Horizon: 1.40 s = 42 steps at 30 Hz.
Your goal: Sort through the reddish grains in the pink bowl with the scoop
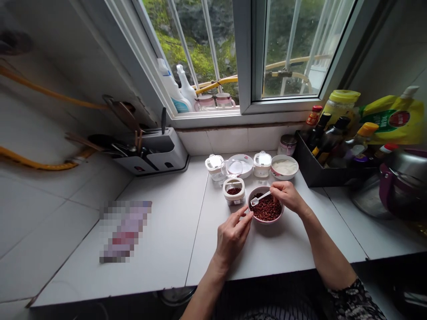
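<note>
Black-and-pale floral sleeve (360, 298), dark clothing (267, 304) with thin pale stripes

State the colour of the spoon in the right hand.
The spoon is white; see the head view.

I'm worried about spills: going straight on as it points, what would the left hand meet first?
Probably the bowl of dark red peppercorns, at its left side; the left hand is right beside it, though whether the fingertips touch is unclear.

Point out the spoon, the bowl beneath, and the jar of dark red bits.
Spoon (263, 196): head view, on its handle.
Bowl (268, 222): head view, on its front rim.
Jar (231, 201): head view, on its front wall.
</note>
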### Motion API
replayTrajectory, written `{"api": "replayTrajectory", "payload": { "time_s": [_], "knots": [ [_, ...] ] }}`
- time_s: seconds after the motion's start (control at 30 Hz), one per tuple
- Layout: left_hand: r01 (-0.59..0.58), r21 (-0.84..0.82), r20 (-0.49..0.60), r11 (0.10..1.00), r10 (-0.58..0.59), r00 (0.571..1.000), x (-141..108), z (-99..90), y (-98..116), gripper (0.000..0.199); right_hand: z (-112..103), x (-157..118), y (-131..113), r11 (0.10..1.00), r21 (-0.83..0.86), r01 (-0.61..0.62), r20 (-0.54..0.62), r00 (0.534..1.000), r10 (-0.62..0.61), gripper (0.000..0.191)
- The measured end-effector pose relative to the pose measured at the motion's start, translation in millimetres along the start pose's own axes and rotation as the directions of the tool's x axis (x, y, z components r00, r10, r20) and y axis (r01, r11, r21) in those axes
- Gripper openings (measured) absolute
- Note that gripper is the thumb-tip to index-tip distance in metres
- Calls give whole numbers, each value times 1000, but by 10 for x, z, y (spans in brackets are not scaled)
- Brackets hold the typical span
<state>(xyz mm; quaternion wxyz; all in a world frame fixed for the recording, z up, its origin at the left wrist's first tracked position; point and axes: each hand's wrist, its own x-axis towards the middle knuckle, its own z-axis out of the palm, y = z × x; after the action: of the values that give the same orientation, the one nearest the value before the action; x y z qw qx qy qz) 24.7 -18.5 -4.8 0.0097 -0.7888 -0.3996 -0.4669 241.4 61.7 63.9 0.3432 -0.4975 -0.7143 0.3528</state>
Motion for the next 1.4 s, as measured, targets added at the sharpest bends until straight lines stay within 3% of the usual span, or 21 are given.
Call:
{"api": "replayTrajectory", "payload": {
  "time_s": [0.33, 0.6, 0.7, 0.77, 0.87, 0.93, 1.0, 1.17, 1.3, 1.4],
  "knots": [
    [1, 2, -1, 1000, -1, 1000, 18, -2, 11, 27, -15, 37, 45, 992, 121, -42, -8, 999, 44, 31],
    [-5, 9, -12, 1000, 5, 1000, 20, 5, 20, 25, 117, 97, -52, 978, 203, 40, -210, 978, 4, 33],
    [-5, 4, -12, 1000, 5, 1000, 19, 8, 17, 26, 229, 95, -165, 987, 88, 136, -295, 950, -105, 33],
    [-3, 5, -9, 1000, 3, 1000, 17, 9, 17, 27, 304, 77, -242, 965, -115, 236, -324, 909, -261, 32],
    [4, 12, -7, 1000, -4, 1000, 13, 10, 18, 28, 392, 46, -314, 829, -407, 384, -196, 849, -490, 28],
    [2, 19, -7, 1000, -2, 1000, 10, 9, 18, 27, 411, 31, -323, 747, -496, 442, -100, 826, -555, 26],
    [4, 22, -4, 1000, -4, 1000, 8, 7, 15, 28, 384, 21, -305, 731, -513, 451, -95, 816, -570, 25],
    [11, 6, 12, 1000, -11, 1000, 2, 3, 6, 29, 166, -2, -172, 844, -403, 354, -246, 846, -472, 28],
    [6, 2, -1, 1000, -6, 1000, -4, 0, 1, 26, 16, -21, -68, 885, -372, 280, -187, 911, -367, 31],
    [11, -3, 0, 1000, -11, 1000, -3, -5, 2, 26, -34, -29, -44, 901, -347, 260, -145, 934, -326, 32]
  ]
}}
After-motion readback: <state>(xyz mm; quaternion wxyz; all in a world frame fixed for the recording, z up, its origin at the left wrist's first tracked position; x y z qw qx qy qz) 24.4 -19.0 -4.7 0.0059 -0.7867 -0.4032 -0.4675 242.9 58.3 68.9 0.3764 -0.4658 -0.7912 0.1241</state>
